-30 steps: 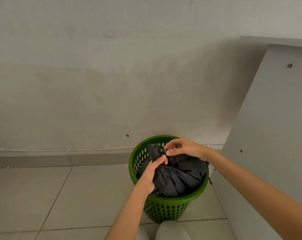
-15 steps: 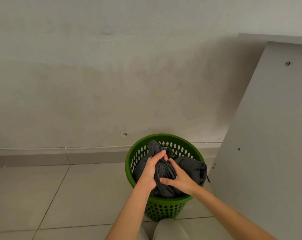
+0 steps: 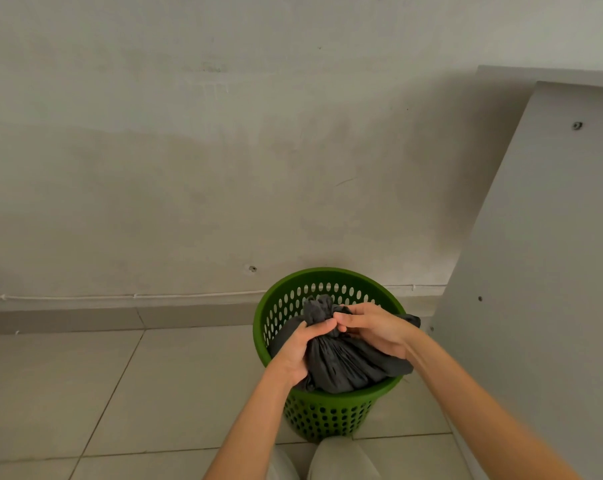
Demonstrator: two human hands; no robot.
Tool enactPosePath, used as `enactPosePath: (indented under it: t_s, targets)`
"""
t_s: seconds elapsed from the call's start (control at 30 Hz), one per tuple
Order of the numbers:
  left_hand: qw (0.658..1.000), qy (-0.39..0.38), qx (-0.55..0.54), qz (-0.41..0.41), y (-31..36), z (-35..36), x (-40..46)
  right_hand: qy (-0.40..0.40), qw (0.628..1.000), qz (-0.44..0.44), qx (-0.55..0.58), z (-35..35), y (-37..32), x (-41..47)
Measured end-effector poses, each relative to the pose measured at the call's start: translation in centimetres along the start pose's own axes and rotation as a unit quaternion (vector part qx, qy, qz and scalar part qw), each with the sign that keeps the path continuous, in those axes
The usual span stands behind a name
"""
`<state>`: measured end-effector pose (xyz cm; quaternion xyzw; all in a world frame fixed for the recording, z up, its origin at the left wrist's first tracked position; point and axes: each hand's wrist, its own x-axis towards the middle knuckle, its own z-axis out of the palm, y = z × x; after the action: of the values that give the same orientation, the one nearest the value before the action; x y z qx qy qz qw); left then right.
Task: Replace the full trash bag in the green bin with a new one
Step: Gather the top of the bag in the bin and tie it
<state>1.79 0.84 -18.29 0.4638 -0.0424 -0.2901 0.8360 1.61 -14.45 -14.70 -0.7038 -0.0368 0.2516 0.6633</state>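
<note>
A pale, stained wall (image 3: 196, 161) fills most of what I can see, with a thin white cable (image 3: 120, 295) running along its foot above the skirting. A grey board (image 3: 542, 271) with screw heads leans at three o'clock. Beige floor tiles (image 3: 85, 393) spread from seven to five o'clock.

At about five o'clock from the middle of the view stands the green bin (image 3: 327, 414), a round perforated basket on the tiles, close to the wall and just beside the leaning board. Inside it sits the full trash bag (image 3: 345, 368), dark grey, bulging above the rim on the bin's three o'clock side, its mouth gathered into a twisted neck that pokes up toward twelve o'clock.

The left hand (image 3: 301, 351) comes in from six o'clock and grips the neck, fingers curled round the gathered plastic. The right hand (image 3: 376, 327) reaches in from four o'clock, its fingers bent and pressed together against the same neck, fingertips meeting those of the left hand; it appears to pinch the plastic there.
</note>
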Motion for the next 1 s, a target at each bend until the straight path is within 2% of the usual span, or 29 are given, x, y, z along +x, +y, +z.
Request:
enactPosePath:
  t_s: [0.13,0.23,0.33,0.53,0.83,0.9,1.0]
  targets:
    - [1.000,-0.008,0.022,-0.005,-0.2,-0.3,0.1,-0.027,0.999,0.025,0.007,-0.3,0.0,0.1]
    - [0.996,-0.019,0.083,-0.014,-0.1,-0.1,0.0,-0.038,0.999,0.026,0.003,-0.2,0.0,0.0]
    - [0.995,-0.004,0.095,-0.021,-0.2,0.2,0.1,-0.022,0.999,0.036,-0.001,0.1,0.1,0.1]
    - [0.996,0.048,0.054,-0.044,-0.2,0.7,0.2,0.089,0.995,0.044,0.010,1.4,-0.4,0.2]
    - [0.976,0.043,0.214,0.017,-0.2,1.0,0.7,0.197,0.974,-0.024,-0.108,1.3,-0.7,0.0]
    - [0.970,0.030,0.239,0.033,-0.1,1.0,0.8,0.166,0.971,-0.020,-0.168,0.7,-0.8,-0.1]
    - [0.968,-0.002,0.246,0.046,-0.1,0.7,0.6,0.050,0.964,0.007,-0.261,-0.9,-1.4,-0.7]
